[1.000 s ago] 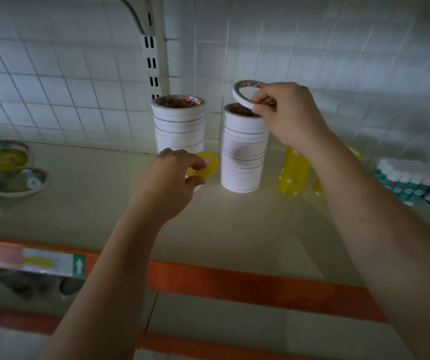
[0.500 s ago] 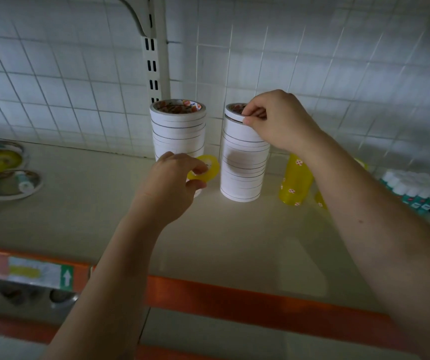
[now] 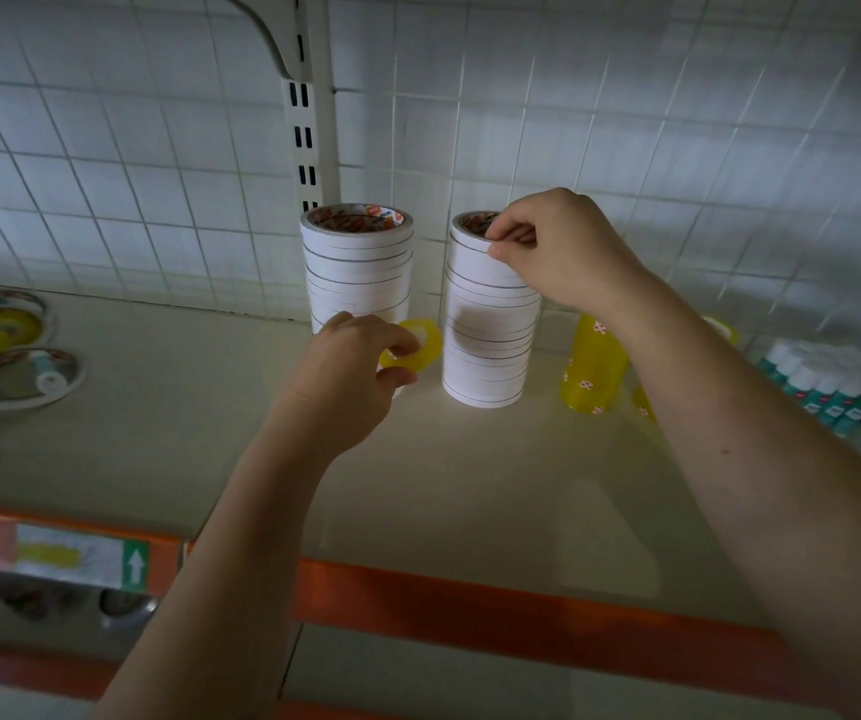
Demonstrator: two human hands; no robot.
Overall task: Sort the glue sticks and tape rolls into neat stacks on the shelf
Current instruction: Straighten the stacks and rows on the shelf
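Yellow tape roll [image 3: 414,344] is pinched in the raised left hand [image 3: 346,372]; right hand [image 3: 555,247] fingers pinch the right white stack's [image 3: 490,324] top roll at the shelf's [image 3: 168,439] back edge.

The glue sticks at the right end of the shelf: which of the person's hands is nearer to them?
Right. The right hand pinches the top roll of the right tape stack, left of the glue sticks. The left hand is farther left, holding a yellow roll.

left hand [image 3: 350,376]: bare, no rings seen | right hand [image 3: 558,246]: bare, no rings seen | forearms: both bare, entering from lower frame edge | right forearm: one small dark mark
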